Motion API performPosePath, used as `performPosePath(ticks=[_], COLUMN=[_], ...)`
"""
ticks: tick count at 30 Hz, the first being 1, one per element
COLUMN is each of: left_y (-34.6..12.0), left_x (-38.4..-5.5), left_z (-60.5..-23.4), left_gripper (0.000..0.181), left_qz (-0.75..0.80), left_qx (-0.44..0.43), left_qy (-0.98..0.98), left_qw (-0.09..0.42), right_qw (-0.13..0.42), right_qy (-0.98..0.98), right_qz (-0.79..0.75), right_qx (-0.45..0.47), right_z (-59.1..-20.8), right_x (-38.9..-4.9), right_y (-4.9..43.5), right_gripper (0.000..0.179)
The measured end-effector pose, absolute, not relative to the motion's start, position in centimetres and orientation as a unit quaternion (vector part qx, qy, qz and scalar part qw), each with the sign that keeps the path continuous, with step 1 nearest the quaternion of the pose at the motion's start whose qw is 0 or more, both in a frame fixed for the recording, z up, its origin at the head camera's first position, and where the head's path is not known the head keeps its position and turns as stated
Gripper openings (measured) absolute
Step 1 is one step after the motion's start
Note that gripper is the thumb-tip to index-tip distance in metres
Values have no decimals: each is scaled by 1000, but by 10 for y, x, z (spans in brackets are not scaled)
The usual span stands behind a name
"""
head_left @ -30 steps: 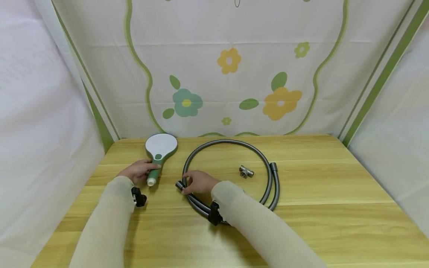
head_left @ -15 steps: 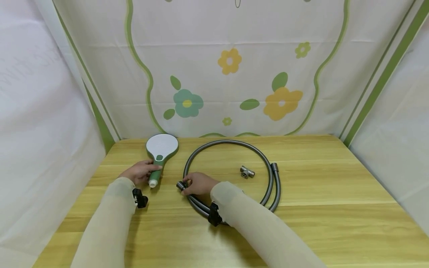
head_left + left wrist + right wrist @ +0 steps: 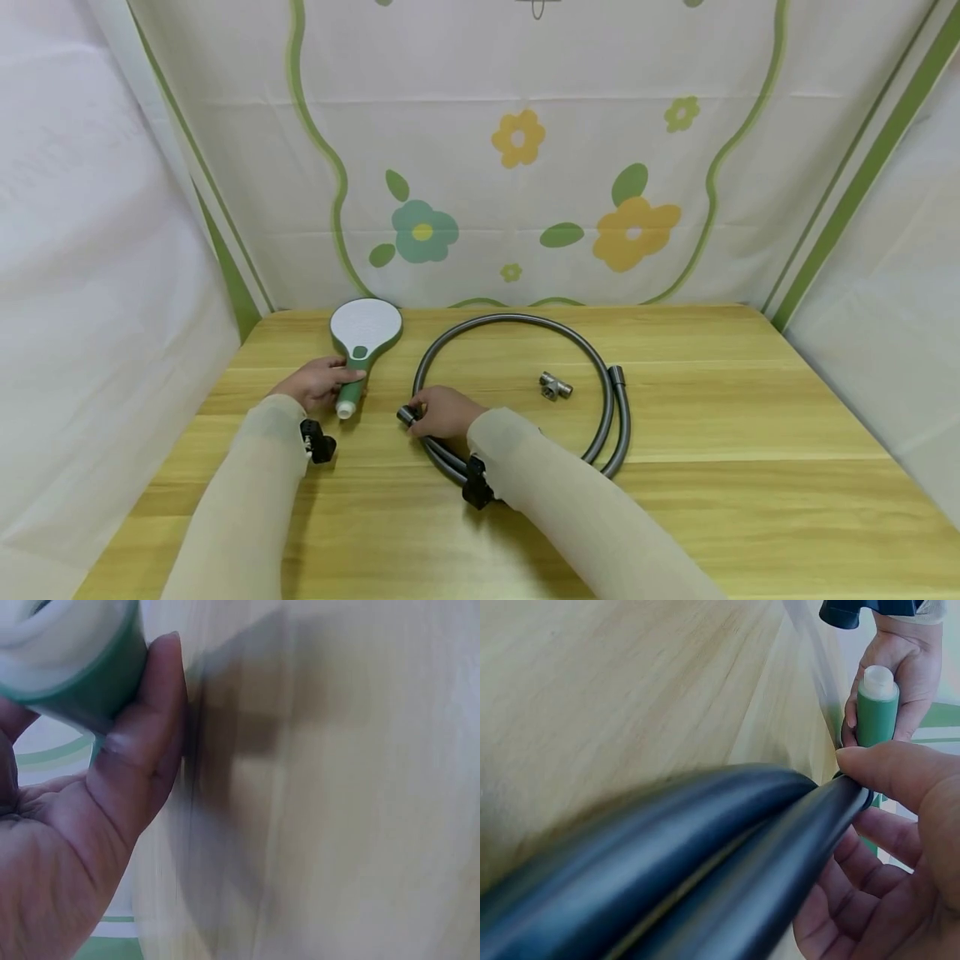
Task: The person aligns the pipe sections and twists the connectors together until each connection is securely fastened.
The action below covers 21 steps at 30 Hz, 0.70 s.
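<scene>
A green and white shower head (image 3: 366, 325) lies face up at the table's back left, its white threaded end (image 3: 346, 410) toward me. My left hand (image 3: 318, 383) grips its green handle from the left, thumb on top; the left wrist view shows the fingers around it. A dark grey shower hose (image 3: 510, 317) lies coiled in the middle. My right hand (image 3: 447, 412) pinches it just behind its left end fitting (image 3: 406, 416), between thumb and fingers. In the right wrist view two strands of the hose (image 3: 727, 847) run side by side toward the pinch.
A small metal tee fitting (image 3: 555, 387) lies inside the hose loop. The hose's other end fitting (image 3: 617, 375) rests at the loop's right. A flower-patterned curtain (image 3: 510, 192) stands behind the wooden table (image 3: 750, 500), with white cloth walls on both sides.
Hardly anything differs. Both hands keep their holds on the shower head and the hose; the whole scene shifts slightly to the right in the head view.
</scene>
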<state>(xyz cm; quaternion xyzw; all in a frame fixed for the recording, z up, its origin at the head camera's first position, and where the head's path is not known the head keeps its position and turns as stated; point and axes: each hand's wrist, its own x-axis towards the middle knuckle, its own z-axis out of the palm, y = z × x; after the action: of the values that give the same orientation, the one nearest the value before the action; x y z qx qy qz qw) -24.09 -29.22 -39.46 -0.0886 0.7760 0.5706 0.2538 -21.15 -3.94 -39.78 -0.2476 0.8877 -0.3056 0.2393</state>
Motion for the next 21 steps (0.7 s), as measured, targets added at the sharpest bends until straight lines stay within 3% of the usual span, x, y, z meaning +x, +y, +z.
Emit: performPosePath(ticks=[21], left_y=[-291], left_x=[-237], left_z=[-394], left_gripper=[84], left_qz=[594], left_qx=[-101], left_qy=[771], left_qw=[207], right_qw=[250], right_qy=[873], right_qz=[-333], right_qx=[-256], right_z=[-395], right_x=[-207], right_y=[-40], right_gripper=[43])
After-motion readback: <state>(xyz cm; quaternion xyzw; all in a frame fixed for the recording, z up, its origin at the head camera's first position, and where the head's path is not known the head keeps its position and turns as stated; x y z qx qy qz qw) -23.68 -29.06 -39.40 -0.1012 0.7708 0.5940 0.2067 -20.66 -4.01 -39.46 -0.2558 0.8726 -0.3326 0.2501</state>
